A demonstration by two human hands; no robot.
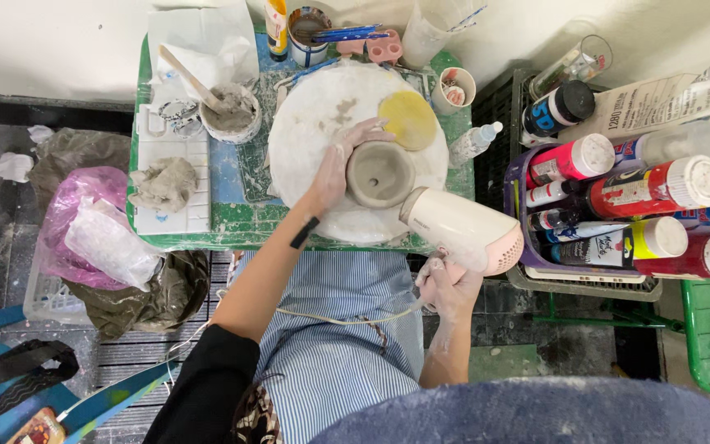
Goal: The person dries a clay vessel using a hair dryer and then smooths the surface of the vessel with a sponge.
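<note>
A: Head view. Step in hand?

B: Drying, by the look of it. Wet clay pot (380, 173) centred on round white turntable (322, 156), beside yellow sponge (408, 119). White hair dryer (462, 230) aimed at pot wall.

A: Hand pose?

B: Left hand (340, 164) cupped against pot's left side, fingers spread, not closed around it. Right hand (449, 284) clamped on dryer handle, below green table (240, 218) edge.

A: Next move requirement?

B: Probably slow rotation of pot, nozzle clear of soft clay.
</note>
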